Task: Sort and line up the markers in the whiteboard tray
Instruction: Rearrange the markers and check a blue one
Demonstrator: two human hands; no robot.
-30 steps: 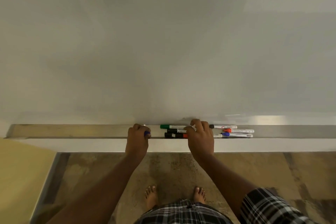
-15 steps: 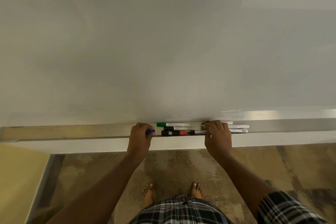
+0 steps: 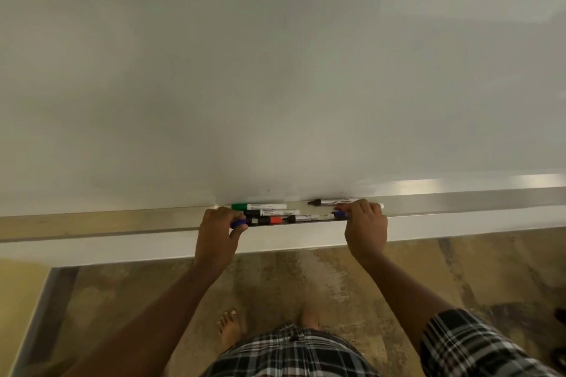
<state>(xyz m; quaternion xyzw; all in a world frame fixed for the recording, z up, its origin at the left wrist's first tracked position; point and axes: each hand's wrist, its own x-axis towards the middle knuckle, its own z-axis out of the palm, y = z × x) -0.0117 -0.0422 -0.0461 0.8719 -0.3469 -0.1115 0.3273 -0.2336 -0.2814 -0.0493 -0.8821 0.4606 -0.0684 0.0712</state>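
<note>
Several markers lie lengthwise in the metal whiteboard tray [image 3: 122, 222]. A green-capped marker [image 3: 258, 206] sits at the back, a black-capped one [image 3: 272, 212] in front of it, and a black and red marker [image 3: 266, 220] at the front edge. Another black-capped marker [image 3: 332, 202] lies at the back right, and a white-barrelled one [image 3: 309, 217] at the front. My left hand [image 3: 219, 231] pinches a blue marker [image 3: 239, 223] at the row's left end. My right hand [image 3: 364, 223] covers the right end, fingers on a blue-capped marker [image 3: 339, 214].
The blank whiteboard [image 3: 275, 70] rises straight behind the tray. The tray runs on bare to the left and right [image 3: 474, 197] of the markers. Below are a brown floor [image 3: 291, 278] and my bare feet.
My right hand has slid right along the tray, uncovering the middle markers. My left hand has brought the blue marker up against the left end of the row.
</note>
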